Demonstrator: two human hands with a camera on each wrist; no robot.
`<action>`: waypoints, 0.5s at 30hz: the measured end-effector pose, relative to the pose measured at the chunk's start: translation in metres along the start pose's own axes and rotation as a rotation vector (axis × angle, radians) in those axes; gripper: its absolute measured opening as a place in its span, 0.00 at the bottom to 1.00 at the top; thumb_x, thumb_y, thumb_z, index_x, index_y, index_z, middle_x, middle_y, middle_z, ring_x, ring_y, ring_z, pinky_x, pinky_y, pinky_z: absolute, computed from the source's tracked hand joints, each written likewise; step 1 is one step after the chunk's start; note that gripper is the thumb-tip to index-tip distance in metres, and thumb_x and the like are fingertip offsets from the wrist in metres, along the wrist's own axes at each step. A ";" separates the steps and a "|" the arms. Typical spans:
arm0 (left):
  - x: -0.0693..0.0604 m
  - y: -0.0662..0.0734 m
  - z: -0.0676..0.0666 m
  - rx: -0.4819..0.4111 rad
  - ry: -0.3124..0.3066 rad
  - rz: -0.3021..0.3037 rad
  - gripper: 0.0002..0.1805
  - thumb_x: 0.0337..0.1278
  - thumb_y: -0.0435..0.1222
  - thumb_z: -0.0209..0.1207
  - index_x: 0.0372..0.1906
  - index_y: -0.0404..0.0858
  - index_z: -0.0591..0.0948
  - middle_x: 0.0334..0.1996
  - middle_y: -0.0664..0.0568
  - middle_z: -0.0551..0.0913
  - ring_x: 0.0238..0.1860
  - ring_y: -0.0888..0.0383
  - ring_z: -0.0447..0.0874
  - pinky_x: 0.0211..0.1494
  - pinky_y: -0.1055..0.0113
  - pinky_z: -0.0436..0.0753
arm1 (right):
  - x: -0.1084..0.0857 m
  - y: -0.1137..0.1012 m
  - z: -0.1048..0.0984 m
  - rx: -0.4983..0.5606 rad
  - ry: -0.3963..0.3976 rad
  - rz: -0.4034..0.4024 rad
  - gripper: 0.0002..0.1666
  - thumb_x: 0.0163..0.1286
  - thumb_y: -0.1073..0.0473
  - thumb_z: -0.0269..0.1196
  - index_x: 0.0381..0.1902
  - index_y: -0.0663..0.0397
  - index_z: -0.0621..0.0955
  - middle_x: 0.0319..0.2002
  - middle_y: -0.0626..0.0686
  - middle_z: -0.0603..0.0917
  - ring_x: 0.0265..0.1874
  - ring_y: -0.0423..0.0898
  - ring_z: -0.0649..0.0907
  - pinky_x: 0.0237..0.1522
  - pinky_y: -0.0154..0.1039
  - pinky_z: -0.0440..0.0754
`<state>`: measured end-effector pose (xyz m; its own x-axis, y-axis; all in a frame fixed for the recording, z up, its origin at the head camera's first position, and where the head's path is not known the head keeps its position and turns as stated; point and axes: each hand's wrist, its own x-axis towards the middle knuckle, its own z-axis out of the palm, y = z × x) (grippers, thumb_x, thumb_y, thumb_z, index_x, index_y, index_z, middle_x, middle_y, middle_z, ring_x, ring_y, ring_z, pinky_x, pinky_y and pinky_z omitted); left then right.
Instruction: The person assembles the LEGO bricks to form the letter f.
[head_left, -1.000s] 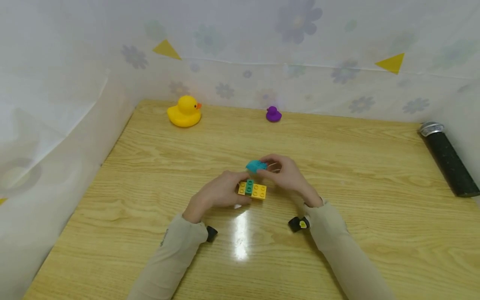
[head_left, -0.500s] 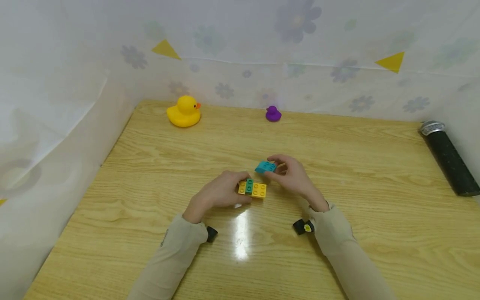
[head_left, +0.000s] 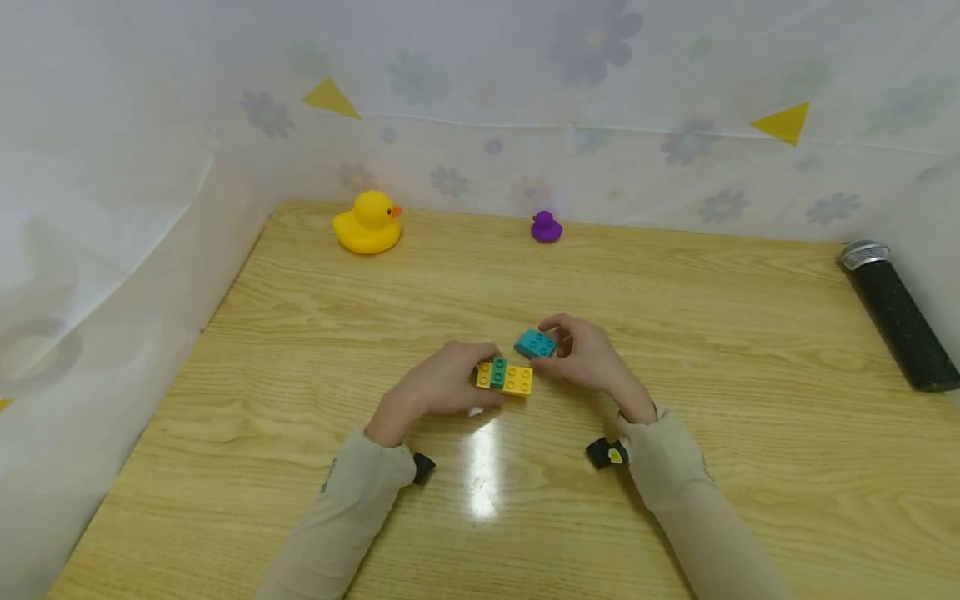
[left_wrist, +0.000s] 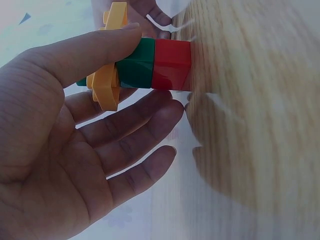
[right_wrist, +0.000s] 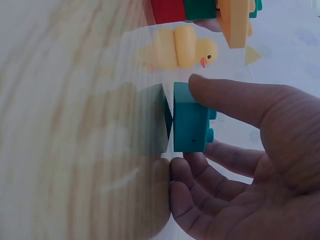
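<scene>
My left hand [head_left: 442, 381] holds a small stack of toy building bricks between thumb and fingers. From above, a yellow brick [head_left: 519, 380] lies crosswise with a narrow green brick [head_left: 498, 373] on top. The left wrist view shows another green brick [left_wrist: 136, 64] under the yellow one and a red brick [left_wrist: 171, 65] lowest, at the tabletop. Just to the right, my right hand [head_left: 591, 357] pinches a teal brick [head_left: 536, 343] with a sloped end, studs up. In the right wrist view, the thumb [right_wrist: 225, 95] presses its side, low over the table.
A yellow rubber duck [head_left: 369, 223] and a small purple duck [head_left: 547, 227] stand at the back of the wooden table [head_left: 337, 308]. On the right edge lies a black microphone [head_left: 900, 321]. A white flowered sheet [head_left: 465, 100] hangs behind.
My right hand has moved the teal brick rightward, then slightly down and nearer, and turned it so its studs face up. The left hand and its stack have stayed in place.
</scene>
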<state>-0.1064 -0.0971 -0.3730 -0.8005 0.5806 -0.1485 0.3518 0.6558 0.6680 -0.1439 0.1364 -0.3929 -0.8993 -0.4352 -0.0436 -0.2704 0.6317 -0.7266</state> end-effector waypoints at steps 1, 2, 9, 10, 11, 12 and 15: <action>0.000 0.000 0.000 0.001 -0.001 0.000 0.21 0.54 0.40 0.67 0.51 0.38 0.77 0.36 0.56 0.80 0.34 0.62 0.75 0.39 0.68 0.75 | 0.000 0.000 0.000 -0.004 -0.003 0.000 0.29 0.57 0.59 0.72 0.54 0.66 0.76 0.40 0.59 0.82 0.34 0.50 0.79 0.38 0.42 0.78; 0.000 0.000 0.000 0.001 -0.001 0.000 0.21 0.54 0.40 0.67 0.51 0.38 0.77 0.36 0.56 0.80 0.34 0.62 0.75 0.39 0.68 0.75 | 0.000 0.000 0.000 -0.005 -0.005 0.000 0.30 0.57 0.58 0.72 0.54 0.66 0.76 0.40 0.59 0.82 0.34 0.50 0.79 0.38 0.42 0.78; 0.000 0.000 0.000 0.010 0.002 0.008 0.21 0.54 0.40 0.67 0.51 0.38 0.77 0.36 0.56 0.80 0.33 0.62 0.74 0.38 0.68 0.74 | -0.002 -0.002 -0.002 -0.011 -0.029 0.019 0.30 0.60 0.56 0.70 0.55 0.67 0.75 0.34 0.55 0.81 0.32 0.47 0.78 0.36 0.39 0.76; 0.000 0.000 0.000 0.009 0.004 0.011 0.20 0.54 0.40 0.67 0.50 0.38 0.77 0.35 0.56 0.80 0.33 0.62 0.74 0.38 0.68 0.74 | -0.003 -0.003 -0.003 -0.009 -0.034 0.020 0.29 0.61 0.56 0.69 0.55 0.67 0.74 0.32 0.55 0.81 0.31 0.46 0.78 0.35 0.39 0.76; 0.000 0.000 0.000 0.007 0.005 0.014 0.20 0.54 0.40 0.67 0.50 0.38 0.77 0.35 0.56 0.80 0.33 0.62 0.74 0.38 0.69 0.74 | -0.003 -0.004 -0.004 -0.004 -0.041 0.023 0.29 0.61 0.56 0.69 0.55 0.67 0.74 0.31 0.54 0.81 0.29 0.46 0.78 0.34 0.39 0.76; 0.000 0.000 -0.001 0.007 0.007 0.016 0.21 0.54 0.40 0.67 0.51 0.38 0.77 0.35 0.56 0.80 0.33 0.62 0.74 0.38 0.69 0.74 | -0.004 -0.004 -0.005 0.001 -0.049 0.025 0.29 0.62 0.57 0.69 0.55 0.67 0.74 0.31 0.54 0.81 0.28 0.45 0.78 0.33 0.38 0.76; -0.001 0.001 -0.001 0.003 0.008 0.018 0.21 0.54 0.40 0.67 0.51 0.38 0.77 0.34 0.56 0.80 0.32 0.62 0.74 0.37 0.69 0.74 | -0.004 -0.006 -0.007 0.019 -0.074 0.027 0.27 0.63 0.57 0.67 0.55 0.66 0.74 0.30 0.53 0.82 0.24 0.43 0.78 0.31 0.38 0.76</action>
<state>-0.1062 -0.0975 -0.3719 -0.7980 0.5883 -0.1306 0.3676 0.6469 0.6681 -0.1411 0.1390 -0.3839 -0.8781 -0.4647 -0.1139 -0.2387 0.6318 -0.7375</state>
